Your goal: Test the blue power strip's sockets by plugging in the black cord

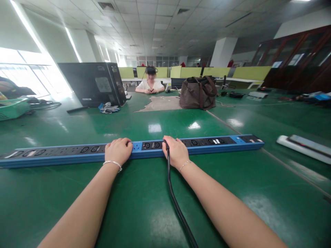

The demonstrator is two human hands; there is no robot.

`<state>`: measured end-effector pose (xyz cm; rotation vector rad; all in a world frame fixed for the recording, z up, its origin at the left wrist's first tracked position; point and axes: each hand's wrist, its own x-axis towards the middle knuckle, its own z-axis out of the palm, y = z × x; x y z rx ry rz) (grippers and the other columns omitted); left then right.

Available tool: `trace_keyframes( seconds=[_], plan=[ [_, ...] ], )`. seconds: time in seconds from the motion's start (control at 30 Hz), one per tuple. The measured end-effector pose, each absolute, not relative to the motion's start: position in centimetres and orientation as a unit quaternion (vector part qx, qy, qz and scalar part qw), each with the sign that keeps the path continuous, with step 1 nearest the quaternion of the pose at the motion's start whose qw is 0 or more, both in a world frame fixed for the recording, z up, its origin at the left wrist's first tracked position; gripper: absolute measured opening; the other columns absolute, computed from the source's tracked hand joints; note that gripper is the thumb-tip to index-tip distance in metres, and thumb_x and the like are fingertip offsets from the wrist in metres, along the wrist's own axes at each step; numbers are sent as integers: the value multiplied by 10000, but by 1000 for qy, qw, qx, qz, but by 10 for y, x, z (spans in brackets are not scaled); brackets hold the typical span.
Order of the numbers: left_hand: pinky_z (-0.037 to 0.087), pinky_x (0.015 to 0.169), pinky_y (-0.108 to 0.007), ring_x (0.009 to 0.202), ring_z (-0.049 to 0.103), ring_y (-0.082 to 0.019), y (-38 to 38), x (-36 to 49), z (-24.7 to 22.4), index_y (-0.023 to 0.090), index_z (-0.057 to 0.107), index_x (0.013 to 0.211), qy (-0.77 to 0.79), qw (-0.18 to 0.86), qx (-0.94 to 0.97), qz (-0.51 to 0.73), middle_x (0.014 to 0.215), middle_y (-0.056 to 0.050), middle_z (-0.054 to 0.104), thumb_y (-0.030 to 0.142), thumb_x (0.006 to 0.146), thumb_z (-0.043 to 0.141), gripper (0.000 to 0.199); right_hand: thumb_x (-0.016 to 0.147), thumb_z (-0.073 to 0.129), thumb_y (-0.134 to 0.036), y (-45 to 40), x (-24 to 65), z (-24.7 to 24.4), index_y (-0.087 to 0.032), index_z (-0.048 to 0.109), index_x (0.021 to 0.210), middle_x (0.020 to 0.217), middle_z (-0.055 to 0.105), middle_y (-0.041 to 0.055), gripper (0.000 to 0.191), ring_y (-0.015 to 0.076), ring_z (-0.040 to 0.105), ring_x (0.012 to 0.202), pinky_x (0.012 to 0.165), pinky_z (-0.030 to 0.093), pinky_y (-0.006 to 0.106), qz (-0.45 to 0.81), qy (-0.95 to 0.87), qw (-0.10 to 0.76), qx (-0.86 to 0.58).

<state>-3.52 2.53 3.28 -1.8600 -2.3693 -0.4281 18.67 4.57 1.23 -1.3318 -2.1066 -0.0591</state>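
Note:
A long blue power strip [150, 154] with black sockets lies across the green table. My left hand [118, 151] is closed over the strip left of its middle, beside a blue socket block. Right of the middle, my right hand [176, 151] grips the plug end of a black power cord [169, 172] at the strip's sockets. The cord runs down toward me between my forearms. My fingers hide most of the plug, so how far it sits in a socket cannot be made out.
Behind the strip stand a black computer case [90, 84], gloves [109, 108] and a brown bag [198, 93]. A green basket [14, 109] is at far left. A white bar-shaped object [305, 148] lies at right. Another person [151, 82] sits across the table [129, 206].

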Motion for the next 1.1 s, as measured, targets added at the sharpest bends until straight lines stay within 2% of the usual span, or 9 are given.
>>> trace_keyframes(
  seconds=[0.2,0.4,0.53,0.7,0.83,0.9,1.1],
  plan=[
    [360,909,-445,1063,537,-266,26,-35,34,274,655,961,-782,34,-606,-142,1078,-61,656,350,813,306,387,899,358,-285,46,186,18,-229,585,1020,983,687,28,264,167,609,937,943,349,333,-21,-803,284,-523],
    [379,889,-468,1045,544,-282,28,-38,39,274,656,900,-779,21,-613,-129,1069,-65,654,375,805,324,359,888,367,-272,48,187,16,-207,582,992,968,681,54,247,171,608,896,918,359,334,-52,-816,284,-501],
    [404,848,-487,1005,561,-302,31,-39,43,257,651,837,-782,28,-615,-96,1026,-86,661,376,804,319,354,877,386,-278,49,188,12,-214,587,986,952,684,39,238,165,607,863,930,353,321,-51,-813,306,-493],
    [438,804,-432,951,588,-299,37,-36,41,206,651,820,-779,41,-621,-78,969,-121,671,378,817,306,385,846,424,-289,53,184,7,-219,611,914,871,683,30,210,166,604,802,768,395,262,-79,-796,322,-506],
    [420,872,-343,977,593,-224,37,-24,34,191,619,1026,-695,33,-709,-116,1045,-85,668,379,869,267,429,845,422,-287,58,179,6,-225,611,904,853,683,19,208,159,604,767,702,385,252,-87,-795,322,-506],
    [388,919,-335,1025,572,-212,35,-16,31,202,573,1137,-650,56,-748,-121,1106,-70,647,410,885,265,449,859,411,-303,60,177,7,-227,611,901,844,684,18,218,158,606,759,687,380,251,-90,-794,321,-508],
    [378,893,-366,1002,563,-237,33,-7,27,213,572,1123,-666,99,-733,-103,1053,-86,634,486,895,228,495,881,391,-329,61,175,11,-238,617,894,826,688,11,244,158,608,748,660,373,252,-78,-793,308,-520]
  ],
)
